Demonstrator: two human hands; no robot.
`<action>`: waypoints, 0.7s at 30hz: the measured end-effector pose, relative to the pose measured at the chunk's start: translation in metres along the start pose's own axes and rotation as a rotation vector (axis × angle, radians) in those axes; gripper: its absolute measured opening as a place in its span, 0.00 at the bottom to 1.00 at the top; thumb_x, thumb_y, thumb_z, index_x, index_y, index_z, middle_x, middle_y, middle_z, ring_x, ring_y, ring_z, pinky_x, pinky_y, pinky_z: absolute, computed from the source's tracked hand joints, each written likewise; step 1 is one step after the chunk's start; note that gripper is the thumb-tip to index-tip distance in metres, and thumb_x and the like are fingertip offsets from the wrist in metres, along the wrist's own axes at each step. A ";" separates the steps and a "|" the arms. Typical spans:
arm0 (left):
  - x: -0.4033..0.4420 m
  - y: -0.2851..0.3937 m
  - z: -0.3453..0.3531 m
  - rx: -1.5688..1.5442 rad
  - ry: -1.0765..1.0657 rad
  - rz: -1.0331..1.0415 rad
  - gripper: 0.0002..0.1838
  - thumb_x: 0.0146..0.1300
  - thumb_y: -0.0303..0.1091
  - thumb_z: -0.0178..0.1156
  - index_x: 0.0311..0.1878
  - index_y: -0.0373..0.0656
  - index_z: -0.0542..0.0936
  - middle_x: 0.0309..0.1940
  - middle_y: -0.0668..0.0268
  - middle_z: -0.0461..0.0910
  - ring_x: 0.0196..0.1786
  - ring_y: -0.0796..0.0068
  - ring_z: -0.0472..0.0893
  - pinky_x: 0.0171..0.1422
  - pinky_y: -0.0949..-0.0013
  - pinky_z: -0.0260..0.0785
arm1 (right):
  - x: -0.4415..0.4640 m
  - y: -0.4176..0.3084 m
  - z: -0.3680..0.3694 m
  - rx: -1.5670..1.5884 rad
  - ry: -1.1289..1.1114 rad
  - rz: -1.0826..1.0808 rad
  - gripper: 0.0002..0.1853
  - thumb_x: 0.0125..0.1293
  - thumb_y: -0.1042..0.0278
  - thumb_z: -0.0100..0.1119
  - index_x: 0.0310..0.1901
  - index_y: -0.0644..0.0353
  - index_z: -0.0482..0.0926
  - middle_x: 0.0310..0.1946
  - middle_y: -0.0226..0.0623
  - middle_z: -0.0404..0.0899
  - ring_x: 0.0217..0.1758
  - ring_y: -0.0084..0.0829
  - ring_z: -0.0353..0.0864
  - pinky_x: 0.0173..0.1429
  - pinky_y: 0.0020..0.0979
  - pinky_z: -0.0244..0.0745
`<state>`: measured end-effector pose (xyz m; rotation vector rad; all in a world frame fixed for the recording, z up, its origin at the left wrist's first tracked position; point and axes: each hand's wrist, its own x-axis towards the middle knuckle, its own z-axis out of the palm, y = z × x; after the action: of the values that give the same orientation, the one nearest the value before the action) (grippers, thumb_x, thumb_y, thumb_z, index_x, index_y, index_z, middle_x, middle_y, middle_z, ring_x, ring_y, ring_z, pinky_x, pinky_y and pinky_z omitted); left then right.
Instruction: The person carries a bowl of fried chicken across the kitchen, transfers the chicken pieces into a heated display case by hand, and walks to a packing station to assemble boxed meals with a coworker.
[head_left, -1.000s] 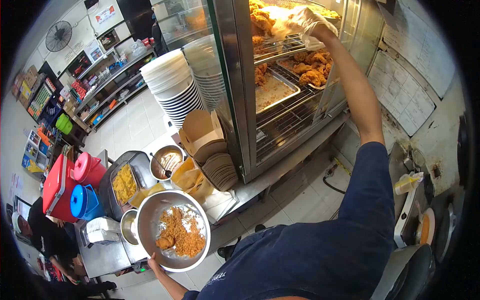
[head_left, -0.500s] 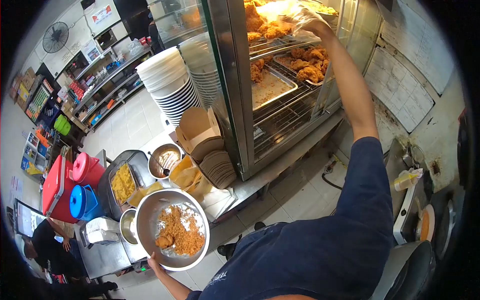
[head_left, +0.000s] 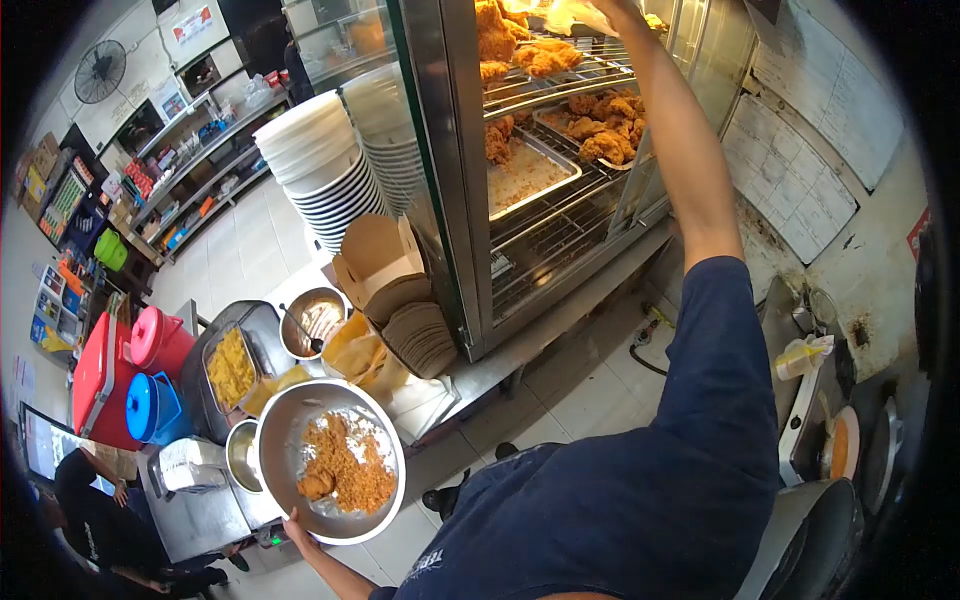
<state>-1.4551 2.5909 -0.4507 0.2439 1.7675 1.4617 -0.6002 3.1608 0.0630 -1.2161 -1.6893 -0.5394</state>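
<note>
My left hand (head_left: 294, 528) grips the rim of a wide metal bowl (head_left: 267, 470). Orange-brown crumbs (head_left: 365, 485) and a piece of fried chicken (head_left: 316, 486) lie in it. At the top edge, my right hand (head_left: 580, 14), in a thin clear glove, reaches inside the lit glass warming cabinet (head_left: 470, 240). Glare and the frame edge hide its fingers, so I cannot make out what they hold. Just below it, a fried chicken piece (head_left: 548, 58) rests on the upper rack. More fried chicken (head_left: 612, 135) sits in a tray on the rack beneath.
Stacked white tubs (head_left: 310, 160) and cardboard boxes (head_left: 425, 335) stand beside the cabinet. On the counter are a tray of yellow food (head_left: 230, 370), a small bowl with a utensil (head_left: 312, 322), a blue container (head_left: 152, 410) and a red cooler (head_left: 105, 380). Another person (head_left: 90, 510) is at lower left.
My right hand has moved up and farther into the cabinet, uncovering more of the upper rack. The bowl stays in my left hand and the view has shifted slightly.
</note>
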 end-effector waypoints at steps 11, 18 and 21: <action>-0.030 0.021 0.026 0.136 0.077 0.082 0.21 0.51 0.37 0.58 0.48 0.36 0.73 0.38 0.64 0.76 0.39 0.72 0.74 0.43 0.68 0.66 | -0.119 -0.117 -0.078 -0.810 0.370 -0.358 0.23 0.52 0.72 0.51 0.53 0.56 0.69 0.43 0.37 0.74 0.46 0.36 0.72 0.49 0.38 0.68; 0.006 -0.016 0.005 0.112 0.069 0.146 0.21 0.50 0.41 0.58 0.47 0.39 0.74 0.34 0.67 0.75 0.36 0.76 0.72 0.37 0.69 0.66 | -0.208 -0.241 -0.089 -0.759 0.411 0.110 0.12 0.58 0.62 0.52 0.39 0.60 0.74 0.34 0.39 0.76 0.33 0.37 0.78 0.32 0.38 0.75; -0.009 0.010 0.021 0.020 0.108 0.012 0.19 0.53 0.31 0.54 0.49 0.36 0.70 0.38 0.60 0.75 0.39 0.69 0.74 0.44 0.65 0.67 | -0.252 -0.367 -0.051 0.149 0.735 -0.194 0.18 0.58 0.58 0.53 0.42 0.64 0.70 0.36 0.41 0.73 0.38 0.34 0.75 0.39 0.33 0.74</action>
<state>-1.4386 2.6040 -0.4378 0.1894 1.8709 1.4909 -0.8944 2.8512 -0.0736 -0.6269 -1.1848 -0.8391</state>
